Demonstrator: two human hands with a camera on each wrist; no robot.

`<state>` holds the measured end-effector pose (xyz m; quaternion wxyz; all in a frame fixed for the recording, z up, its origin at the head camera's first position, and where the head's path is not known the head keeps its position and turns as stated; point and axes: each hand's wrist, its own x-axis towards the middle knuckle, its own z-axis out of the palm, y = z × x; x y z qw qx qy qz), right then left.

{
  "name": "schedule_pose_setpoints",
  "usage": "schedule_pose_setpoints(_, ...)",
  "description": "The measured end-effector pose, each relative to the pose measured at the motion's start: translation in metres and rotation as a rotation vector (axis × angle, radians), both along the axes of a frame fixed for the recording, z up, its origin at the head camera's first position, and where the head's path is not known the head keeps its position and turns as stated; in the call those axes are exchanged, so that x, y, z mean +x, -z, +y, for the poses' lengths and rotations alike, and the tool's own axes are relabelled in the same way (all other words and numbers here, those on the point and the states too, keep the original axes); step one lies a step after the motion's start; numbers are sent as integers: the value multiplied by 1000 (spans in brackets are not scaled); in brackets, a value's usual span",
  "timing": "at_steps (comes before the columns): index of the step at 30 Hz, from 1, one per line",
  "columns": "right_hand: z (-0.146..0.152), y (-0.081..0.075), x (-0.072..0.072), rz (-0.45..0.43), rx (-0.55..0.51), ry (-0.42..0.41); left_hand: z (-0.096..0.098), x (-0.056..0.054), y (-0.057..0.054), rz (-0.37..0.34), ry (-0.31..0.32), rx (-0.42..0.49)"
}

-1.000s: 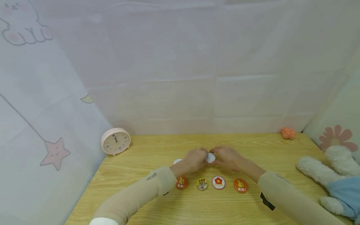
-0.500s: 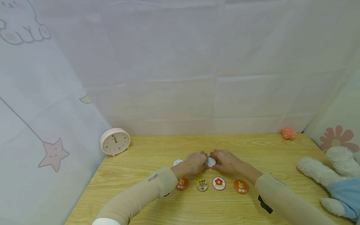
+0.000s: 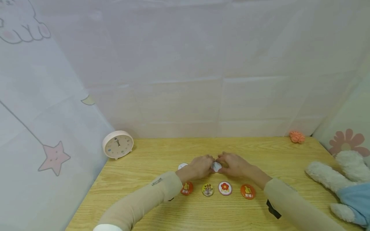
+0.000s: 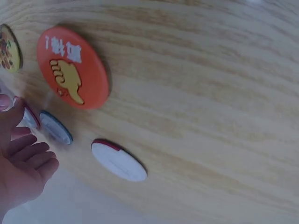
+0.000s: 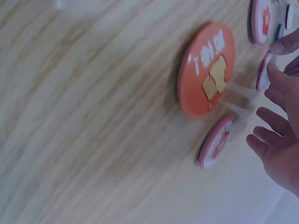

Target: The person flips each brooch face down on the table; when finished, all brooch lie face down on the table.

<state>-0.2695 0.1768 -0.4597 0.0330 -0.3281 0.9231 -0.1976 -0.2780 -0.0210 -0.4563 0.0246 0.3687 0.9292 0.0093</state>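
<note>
A round badge (image 3: 216, 166), pale side up, lies between both hands at the middle of the table. The left hand (image 3: 200, 166) pinches its left edge, while the right hand (image 3: 233, 165) pinches the opposite edge. In the right wrist view, thumbs and fingertips meet at this red-rimmed badge (image 5: 265, 71). A front row holds an orange thumbs-up badge (image 3: 187, 188), a yellow badge (image 3: 207, 189), a red-flower badge (image 3: 225, 188) and another orange badge (image 3: 248, 191). Partly behind the left wrist lies a white badge (image 3: 183, 166).
A dark-rimmed badge (image 4: 56, 127) and a pink-rimmed badge (image 5: 217, 141) lie close to the hands. At the back left of the wooden table (image 3: 162, 211) stands a clock (image 3: 118, 145). An orange woolly clump (image 3: 296, 137) sits back right; a plush toy (image 3: 347, 189) lies at the right.
Both hands and the pinched badge have come slightly toward the front of the table since a second ago. Over the last half second they have hardly moved.
</note>
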Motion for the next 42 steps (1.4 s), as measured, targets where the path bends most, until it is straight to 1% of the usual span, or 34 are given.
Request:
schedule_pose_setpoints(1,3,-2,0,4,1,10,1,0,-2,-8,1,3)
schedule_pose_setpoints(3,10,-8,0,29,7,25,3,-1,-7,-34,-17,6)
schedule_pose_setpoints(7,25,-21,0,84,16,18,9,-3,-13,-95,-57,28)
schedule_pose_setpoints(9,32,-26,1,83,25,27,14,-2,-14,-126,-66,59)
schedule_pose_setpoints(11,39,-28,2,75,40,43,20,0,-15,-147,-61,90)
schedule_pose_setpoints(14,49,-29,3,55,50,67,30,4,-16,-164,-54,115)
schedule_pose_setpoints(16,54,-28,4,46,53,72,38,7,-16,-143,-44,104)
schedule_pose_setpoints(18,59,-26,5,30,52,70,45,8,-15,-106,-37,73)
schedule_pose_setpoints(22,68,-20,6,-7,59,57,58,10,-10,-60,-46,0)
schedule_pose_setpoints(24,72,-17,8,-18,65,47,63,12,-6,-62,-56,-23)
schedule_pose_setpoints(29,78,-11,11,9,77,15,73,14,2,-64,-57,-83)
schedule_pose_setpoints(32,80,-8,14,15,71,-8,77,17,3,-75,-30,-118)
schedule_pose_setpoints(35,83,-5,15,-4,56,-10,80,19,4,-69,8,-144)
schedule_pose_setpoints(38,86,-4,15,-17,49,-6,82,20,4,-29,39,-166)
schedule_pose_setpoints(42,91,-1,14,-23,26,1,84,20,5,0,62,-176)
